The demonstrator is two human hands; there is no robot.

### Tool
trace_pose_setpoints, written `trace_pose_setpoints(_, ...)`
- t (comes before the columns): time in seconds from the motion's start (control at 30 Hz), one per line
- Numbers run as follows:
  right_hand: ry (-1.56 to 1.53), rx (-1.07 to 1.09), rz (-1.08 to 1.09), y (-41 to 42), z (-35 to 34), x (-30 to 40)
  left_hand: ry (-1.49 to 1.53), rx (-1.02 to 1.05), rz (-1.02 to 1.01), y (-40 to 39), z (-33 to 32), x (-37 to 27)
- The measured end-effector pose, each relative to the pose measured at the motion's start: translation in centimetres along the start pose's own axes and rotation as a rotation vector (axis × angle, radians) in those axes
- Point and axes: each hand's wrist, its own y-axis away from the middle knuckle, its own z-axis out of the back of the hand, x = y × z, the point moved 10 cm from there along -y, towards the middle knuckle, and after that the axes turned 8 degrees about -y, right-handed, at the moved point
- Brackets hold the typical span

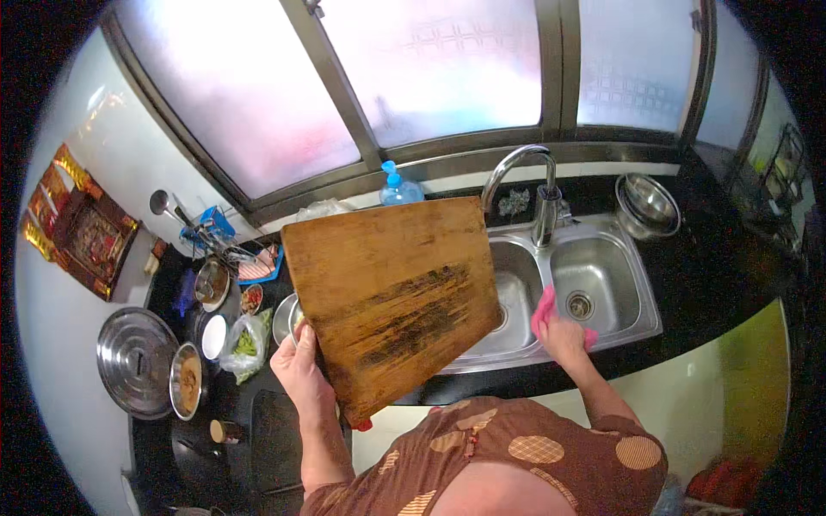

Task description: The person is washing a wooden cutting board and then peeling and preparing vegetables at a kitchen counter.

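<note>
A large wooden cutting board (387,277) with dark worn patches is held tilted up over the counter and the left part of the sink. My left hand (300,364) grips its left edge, with the thumb showing and the other fingers partly hidden. In my right hand (564,338) is a bunched pink cloth (546,309), above the front rim of the right basin. The board and the cloth are apart. Behind the board, partly covered by it, sits a metal bowl (282,319).
A double steel sink (645,316) has a curved faucet (547,209). Metal bowls (647,205) stand at its back right. On the left are a bag of green vegetables (246,346), a white bowl (214,337), a brown-filled metal bowl (187,380) and a large lid (137,362).
</note>
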Motion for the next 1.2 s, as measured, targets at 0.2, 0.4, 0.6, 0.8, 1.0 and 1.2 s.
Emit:
trace_pose_setpoints(0.2,0.502,0.137,0.142,1.5,-1.7,-0.6,0.026,-0.03,-0.002,1.0,0.1,-0.5)
trace_pose_setpoints(0.4,-0.99,0.245,0.222,-2.6,-4.2,6.0,0.027,0.052,0.032,2.4,3.1,-2.2)
trace_pose_setpoints(0.6,-2.01,0.678,0.172,-0.8,-7.6,13.1,0.064,0.123,0.069,1.8,8.5,-3.5)
trace_pose_setpoints(0.8,-1.99,0.139,0.353,6.9,-3.6,21.0,-0.097,0.042,-0.134,-7.7,18.9,-2.8)
trace_pose_setpoints(1.0,-1.775,-0.324,0.512,11.2,-1.4,31.5,-0.035,-0.289,-0.261,-10.1,30.6,-5.3)
trace_pose_setpoints(1.2,-1.584,-0.45,0.618,8.3,1.2,39.4,-0.129,-0.151,0.135,-4.8,39.4,2.4)
